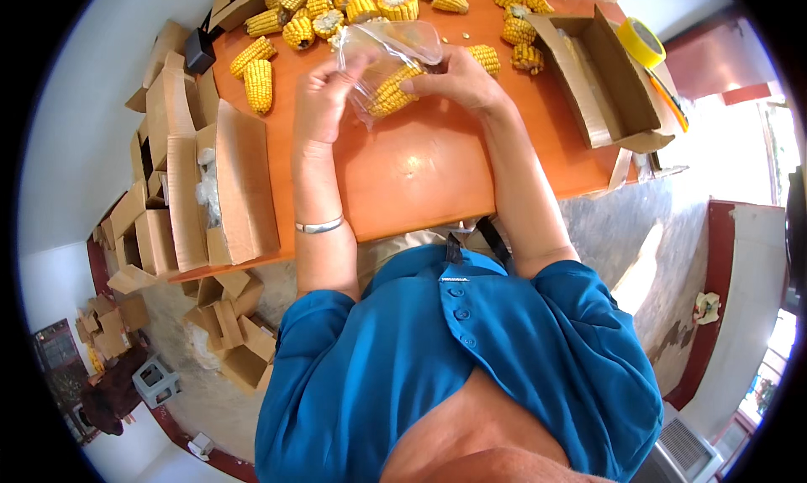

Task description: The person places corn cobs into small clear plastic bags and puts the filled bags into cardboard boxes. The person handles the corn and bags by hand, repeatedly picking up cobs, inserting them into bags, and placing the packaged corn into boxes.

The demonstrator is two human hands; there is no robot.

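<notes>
A clear plastic bag point(413, 36) is stretched between my two hands above the orange tabletop point(410, 168). My left hand point(328, 95) pinches the bag's left side between thumb and fingers. My right hand point(457, 76) grips its right side, the thumb lying on a corn cob piece point(392, 93) at the lower part of the bag. That piece is seen through the film. Behind the bag lies a group of cut corn cobs point(362, 9). Two more cob pieces point(258, 84) rest to the left of my left hand, and another point(484, 59) sits just beyond my right wrist.
An opened cardboard box point(243, 193) holding plastic bags point(208, 186) stands at the table's left edge. At the right are an open box point(605, 79), a yellow tape roll point(642, 41) and a utility knife point(668, 99). More cartons point(236, 331) lie on the floor at left.
</notes>
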